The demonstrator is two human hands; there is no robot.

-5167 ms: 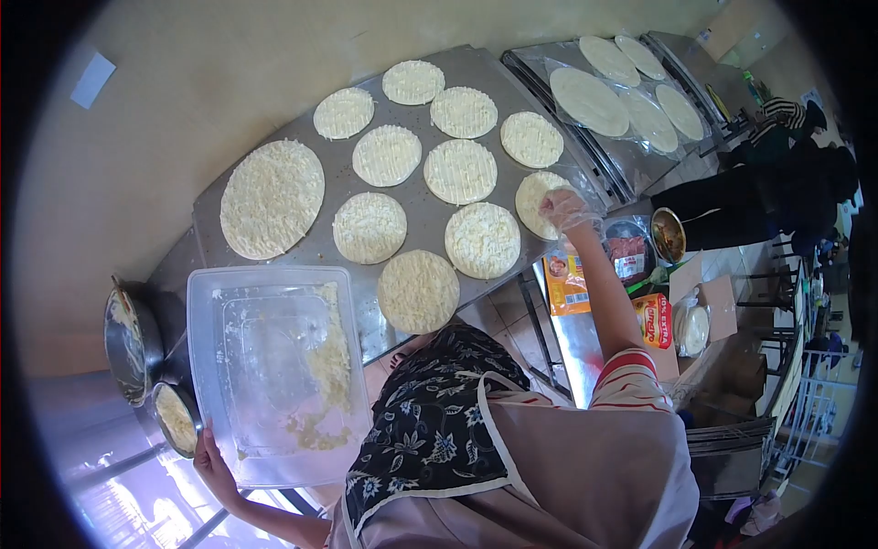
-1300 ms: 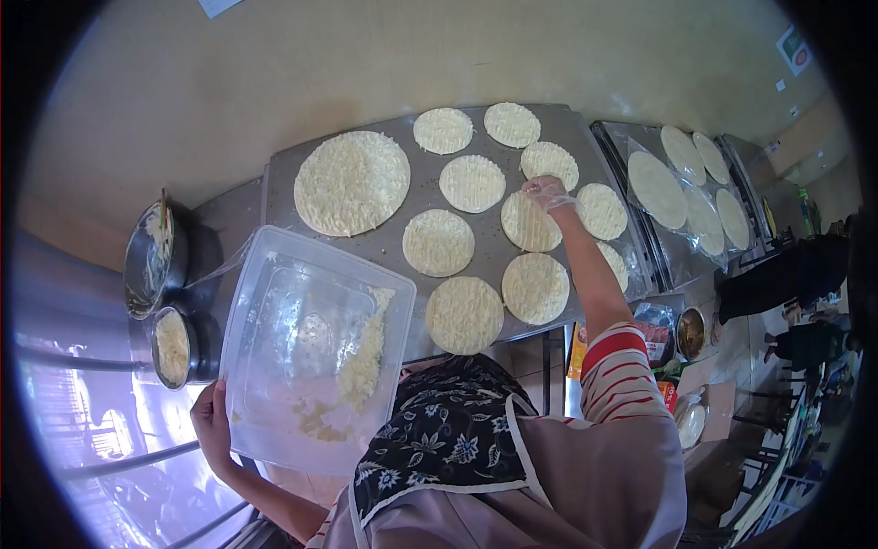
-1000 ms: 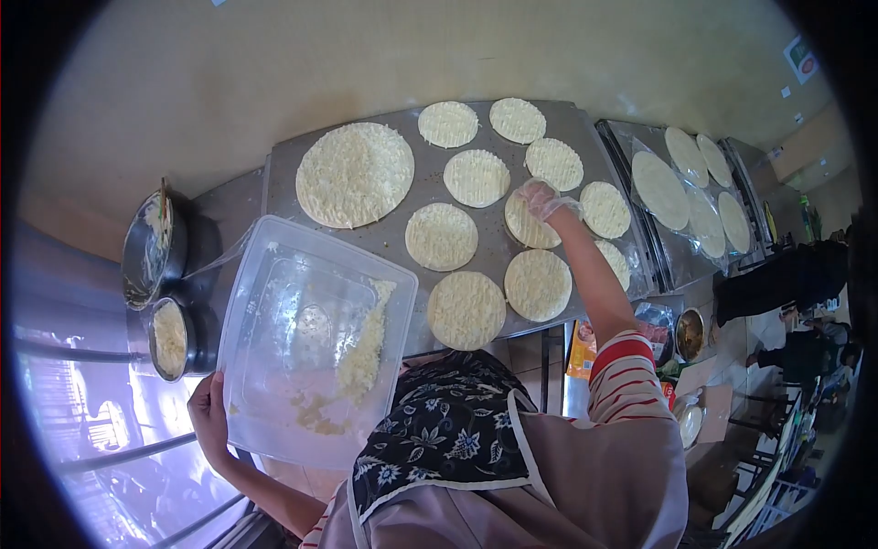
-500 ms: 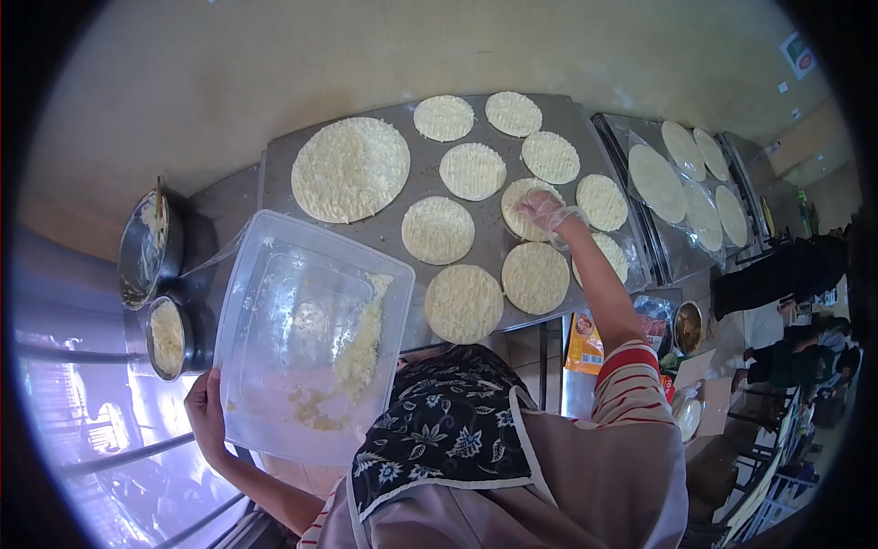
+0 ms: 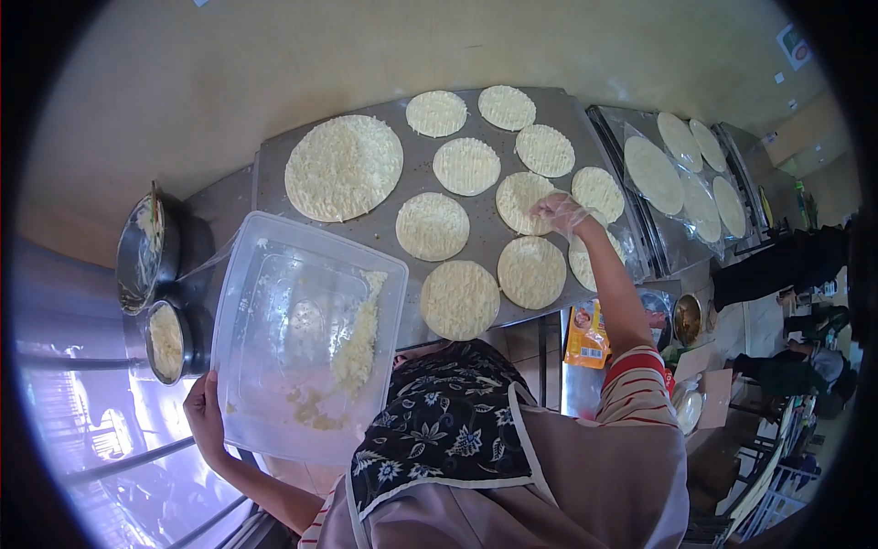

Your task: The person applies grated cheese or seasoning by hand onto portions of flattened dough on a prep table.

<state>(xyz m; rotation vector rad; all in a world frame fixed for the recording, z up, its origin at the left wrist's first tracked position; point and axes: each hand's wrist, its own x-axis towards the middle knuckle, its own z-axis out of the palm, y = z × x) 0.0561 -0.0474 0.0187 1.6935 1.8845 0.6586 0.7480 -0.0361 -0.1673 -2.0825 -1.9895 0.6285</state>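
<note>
My left hand [image 5: 205, 412] grips the lower left edge of a clear plastic tub [image 5: 302, 320], which holds shredded pale cheese [image 5: 357, 343] along its right side. My right hand [image 5: 558, 212], in a thin clear glove, has its fingers bent together over the right edge of a round flat base [image 5: 523, 203] covered in pale shreds. Whether anything is between those fingers is too small to tell. Several similar small rounds and one large round [image 5: 344, 168] lie about it on the grey metal surface [image 5: 384, 247].
At the left stand a large metal bowl [image 5: 146, 252] and a smaller bowl of pale filling [image 5: 167, 342]. More rounds [image 5: 654, 174] lie on plastic film at the right. An orange packet [image 5: 586, 337] is near my right arm. People in dark clothes [image 5: 777, 265] stand far right.
My right hand has shifted slightly right, from the middle of the round towards its edge. The view has moved a little; my left hand keeps its hold on the tub.
</note>
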